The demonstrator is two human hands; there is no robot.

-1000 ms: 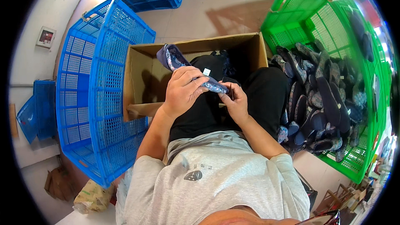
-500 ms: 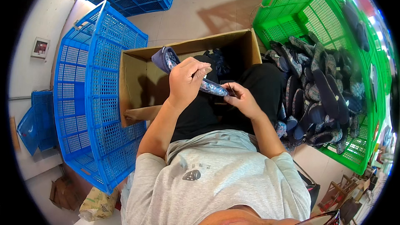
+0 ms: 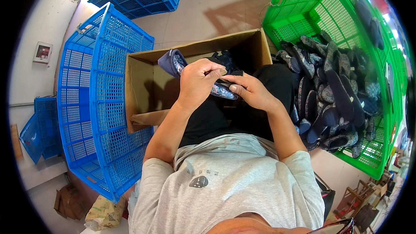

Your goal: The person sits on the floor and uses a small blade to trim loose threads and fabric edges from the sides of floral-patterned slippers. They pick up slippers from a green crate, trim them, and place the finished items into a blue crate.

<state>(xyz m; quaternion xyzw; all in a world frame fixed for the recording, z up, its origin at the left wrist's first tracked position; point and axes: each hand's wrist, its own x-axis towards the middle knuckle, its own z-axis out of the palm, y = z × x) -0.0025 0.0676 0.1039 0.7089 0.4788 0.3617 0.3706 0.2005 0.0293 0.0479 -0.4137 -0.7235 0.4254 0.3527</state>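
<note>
The left hand (image 3: pixel 197 80) wraps its fingers (image 3: pixel 212 67) around a dark blue slipper (image 3: pixel 175 63) with a patterned lining, holding it over the lap just in front of an open cardboard box (image 3: pixel 143 82). The slipper's toe sticks out to the left of the fist, above the box's inside, while its other end shows below the knuckles. The right hand (image 3: pixel 251 91) meets it from the right, thumb and forefinger pressed together on the slipper's near end, the other fingers curled under. More dark items lie in the far right corner of the box. A blue plastic crate (image 3: pixel 86 104) stands touching the box on the left. On the right, a green crate (image 3: pixel 346 21) holds a pile of similar slippers (image 3: pixel 329 86) beside the person's black-trousered leg.
</note>
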